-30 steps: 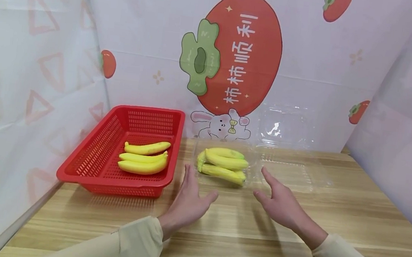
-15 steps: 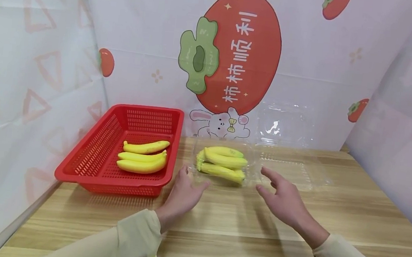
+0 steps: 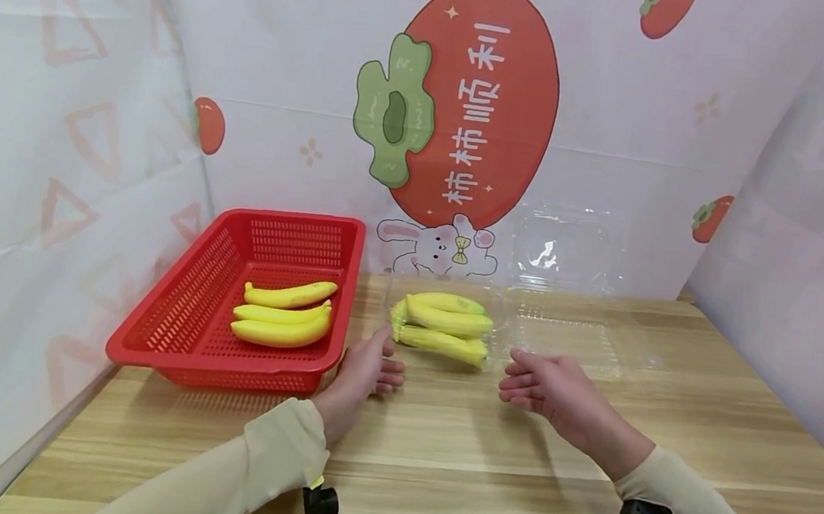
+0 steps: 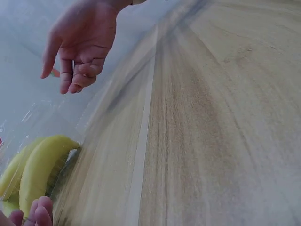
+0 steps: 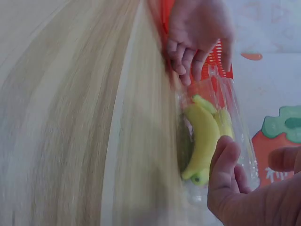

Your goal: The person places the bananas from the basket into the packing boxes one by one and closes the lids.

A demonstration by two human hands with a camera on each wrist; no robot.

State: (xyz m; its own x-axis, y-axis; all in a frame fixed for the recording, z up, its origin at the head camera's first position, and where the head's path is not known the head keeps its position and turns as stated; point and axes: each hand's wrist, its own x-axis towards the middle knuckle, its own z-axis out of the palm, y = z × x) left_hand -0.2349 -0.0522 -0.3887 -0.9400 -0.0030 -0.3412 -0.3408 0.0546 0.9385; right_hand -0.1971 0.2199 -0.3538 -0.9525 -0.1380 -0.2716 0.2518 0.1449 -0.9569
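Yellow bananas (image 3: 449, 321) lie in a clear plastic container (image 3: 499, 316) at the middle of the table. My left hand (image 3: 363, 376) is by the container's front left, between it and the red basket, with loosely bent fingers. To the front right, my right hand (image 3: 556, 394) faces it palm inward, fingers relaxed. Neither hand holds anything. In the right wrist view, the right-hand fingers (image 5: 225, 165) overlap the container, and the left hand (image 5: 200, 37) appears beyond its far end. Only a few left fingertips (image 4: 42, 212) show at the bottom of the left wrist view.
A red plastic basket (image 3: 345, 283) stands at the left, holding several bananas (image 3: 284, 323). Right of the filled container lies a clear tray section (image 3: 569, 340), with a clear lid (image 3: 567, 248) upright against the printed backdrop (image 3: 624, 103). Fabric also walls both sides.
Both hands have turned at the wrist and their outstretched fingers have bent inward. The left hand has shifted slightly left, and the right hand's fingertips have come slightly nearer. The bananas stay in place.
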